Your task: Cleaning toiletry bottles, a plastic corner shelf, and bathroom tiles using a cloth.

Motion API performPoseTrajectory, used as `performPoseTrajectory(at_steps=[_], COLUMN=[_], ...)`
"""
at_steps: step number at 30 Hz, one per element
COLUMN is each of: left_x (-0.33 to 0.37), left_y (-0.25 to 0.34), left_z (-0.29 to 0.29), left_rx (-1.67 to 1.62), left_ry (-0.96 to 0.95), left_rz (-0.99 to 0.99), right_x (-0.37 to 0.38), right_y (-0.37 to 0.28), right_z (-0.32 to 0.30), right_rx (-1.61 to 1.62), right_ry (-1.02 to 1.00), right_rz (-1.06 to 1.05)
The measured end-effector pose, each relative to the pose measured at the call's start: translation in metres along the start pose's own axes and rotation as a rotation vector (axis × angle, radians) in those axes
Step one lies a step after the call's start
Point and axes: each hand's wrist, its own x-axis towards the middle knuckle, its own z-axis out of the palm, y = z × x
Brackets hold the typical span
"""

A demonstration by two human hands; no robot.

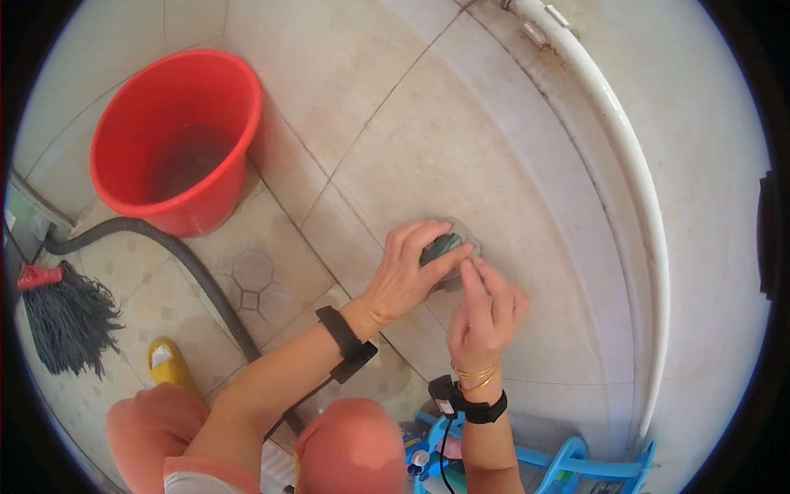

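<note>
A small dark-green thing (pixel 441 247) with a cloudy, see-through rim sits between my hands, in front of the tiled wall; its kind cannot be made out. My left hand (pixel 401 267) curls around it, fingers along its upper side and thumb across the front. Close by on the right, my right hand (pixel 487 314) has thumb and index finger pinched together at the see-through edge, next to the left thumb. What that pinch holds is too small to tell. My fingers hide part of the green thing.
A red bucket (pixel 234 177) stands at the far left, with a grey corrugated hose (pixel 193 259) beside it. A dark mop head (pixel 67 323) hangs at the left. A white pipe (pixel 638 165) runs along the right. Below is a light-blue plastic rack (pixel 576 465) holding bottles.
</note>
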Motion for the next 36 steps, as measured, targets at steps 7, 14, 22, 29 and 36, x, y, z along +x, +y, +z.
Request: performPoseTrajectory(at_steps=[7, 14, 22, 29, 36], left_x=[0.096, -0.017, 0.085, 0.004, 0.016], left_y=[0.015, -0.024, 0.000, -0.046, -0.042], left_z=[0.004, 0.003, -0.004, 0.002, -0.013], left_rx=[-0.046, 0.035, -0.100, 0.047, -0.040], left_ry=[0.178, 0.075, 0.090, 0.239, 0.166], left_rz=[0.144, 0.062, 0.065, -0.220, -0.364], right_x=[0.023, -0.016, 0.055, 0.026, 0.040], right_y=[0.002, -0.008, -0.009, -0.024, -0.027], right_z=[-0.012, 0.024, 0.012, 0.070, 0.074], right_rx=[0.075, 0.176, -0.024, 0.041, 0.067], right_ry=[0.151, -0.093, 0.144, -0.078, -0.167], right_rz=[0.044, -0.011, 0.024, -0.103, -0.125])
